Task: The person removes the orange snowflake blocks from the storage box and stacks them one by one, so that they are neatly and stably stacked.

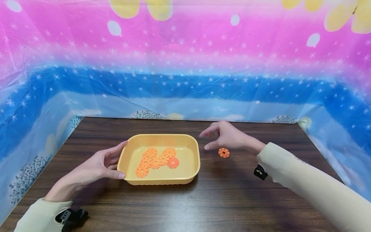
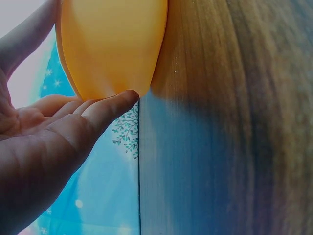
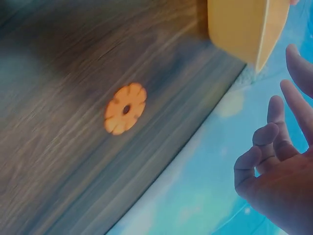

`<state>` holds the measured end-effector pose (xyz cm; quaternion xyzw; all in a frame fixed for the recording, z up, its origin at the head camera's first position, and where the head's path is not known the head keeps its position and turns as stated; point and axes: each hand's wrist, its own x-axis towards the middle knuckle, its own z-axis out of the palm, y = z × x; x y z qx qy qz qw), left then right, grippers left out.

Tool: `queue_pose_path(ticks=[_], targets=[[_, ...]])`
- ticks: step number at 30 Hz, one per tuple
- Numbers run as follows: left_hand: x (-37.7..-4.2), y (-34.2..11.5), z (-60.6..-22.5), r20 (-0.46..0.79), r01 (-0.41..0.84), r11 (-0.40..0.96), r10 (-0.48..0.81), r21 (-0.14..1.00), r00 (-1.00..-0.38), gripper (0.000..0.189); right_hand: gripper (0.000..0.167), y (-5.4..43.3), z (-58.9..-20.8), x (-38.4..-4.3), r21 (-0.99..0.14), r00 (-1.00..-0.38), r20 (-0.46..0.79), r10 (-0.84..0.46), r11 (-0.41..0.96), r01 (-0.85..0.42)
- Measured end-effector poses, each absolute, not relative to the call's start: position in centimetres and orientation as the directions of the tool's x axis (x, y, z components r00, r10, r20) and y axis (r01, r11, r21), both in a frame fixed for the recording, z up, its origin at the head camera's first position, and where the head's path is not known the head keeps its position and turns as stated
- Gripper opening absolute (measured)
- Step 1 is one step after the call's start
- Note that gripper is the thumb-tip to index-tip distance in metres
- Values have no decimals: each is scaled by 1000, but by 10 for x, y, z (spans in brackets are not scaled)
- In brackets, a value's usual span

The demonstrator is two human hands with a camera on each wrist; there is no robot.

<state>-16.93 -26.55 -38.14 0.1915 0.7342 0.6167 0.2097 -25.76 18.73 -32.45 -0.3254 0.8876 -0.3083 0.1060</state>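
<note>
At the left end of a yellow plastic basin (image 1: 159, 182), my left hand (image 1: 97, 166) holds the wall, thumb at the near corner and fingers at the far corner. In the left wrist view the fingers (image 2: 112, 105) lie against the basin's outer wall (image 2: 115, 49). Several orange notched plastic discs (image 1: 142, 171), one of them redder (image 1: 173, 162), lie overlapping inside. Right of the basin my right hand (image 1: 227, 137) is in the air, empty, fingers and thumb apart. A single orange disc (image 1: 224, 152) with a centre hole lies on the table below its wrist.
The dark wood-grain table (image 1: 188, 206) carries the basin and the lone disc. A pink and blue patterned cloth (image 1: 185, 80) hangs behind and at both sides. Black straps with devices (image 1: 71, 219) sit at the sleeve cuffs.
</note>
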Motion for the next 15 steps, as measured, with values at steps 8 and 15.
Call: queue_pose_path(ticks=[8,15], targets=[[-168,-266,-381,-78,14,165,536,986,-841,112,41,155,-322,-253,-610,-691,37,-722,531,-588],[-169,-265,-380,-84,10,170,533,985,-842,113,40,128,-324,-250,-606,-666,-1,-746,531,-593]])
